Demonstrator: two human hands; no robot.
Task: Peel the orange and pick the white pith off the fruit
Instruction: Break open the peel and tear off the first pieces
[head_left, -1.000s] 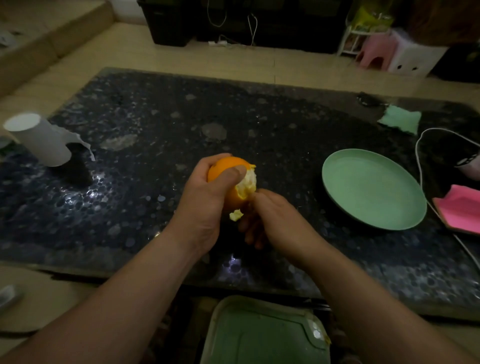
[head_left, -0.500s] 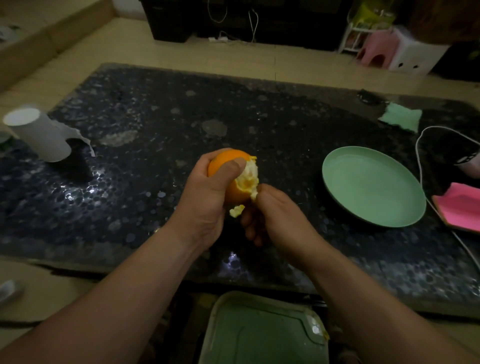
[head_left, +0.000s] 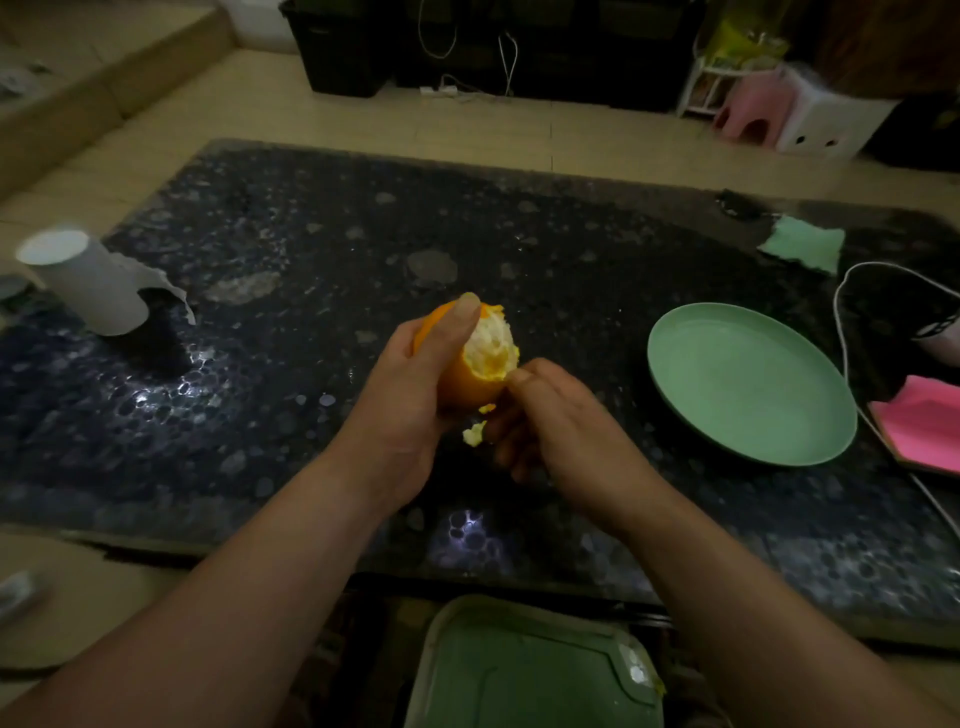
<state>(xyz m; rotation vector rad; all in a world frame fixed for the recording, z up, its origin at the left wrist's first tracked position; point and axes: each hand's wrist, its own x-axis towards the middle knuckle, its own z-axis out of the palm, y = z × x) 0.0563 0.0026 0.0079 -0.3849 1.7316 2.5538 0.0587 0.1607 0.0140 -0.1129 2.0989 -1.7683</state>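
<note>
Head view, looking down over a dark speckled table (head_left: 311, 218). Holds an orange (head_left: 488, 345) in the air above the near middle of the table, between both hands, left of a green plate (head_left: 748, 384) and well apart from it. Wraps the left hand (head_left: 410, 395) round the fruit from the left, fingers curled behind it, thumb (head_left: 462, 317) laid up the near face with its tip at the top. Shows a bare patch on the upper right of the fruit, white pith with yellow flesh in the middle. Wears the peel (head_left: 467, 387) on the lower and left parts. Pinches the torn edge of that peel with the right hand (head_left: 561, 431), thumb tip pressed to the rim at the lower right, the other fingers curled tight underneath. Dangles a small pale scrap (head_left: 474, 432) just below the fruit, by the right fingers; cannot tell whether held or loose.

Elsewhere on the table:
- At the far left, a white paper roll (head_left: 88, 280) with a torn tail.
- Near the far right corner, a green cloth (head_left: 802, 249).
- At the right edge, a white cable (head_left: 844, 364) looping past a pink thing (head_left: 924, 426).

Below the near edge, a green tray (head_left: 519, 670).
</note>
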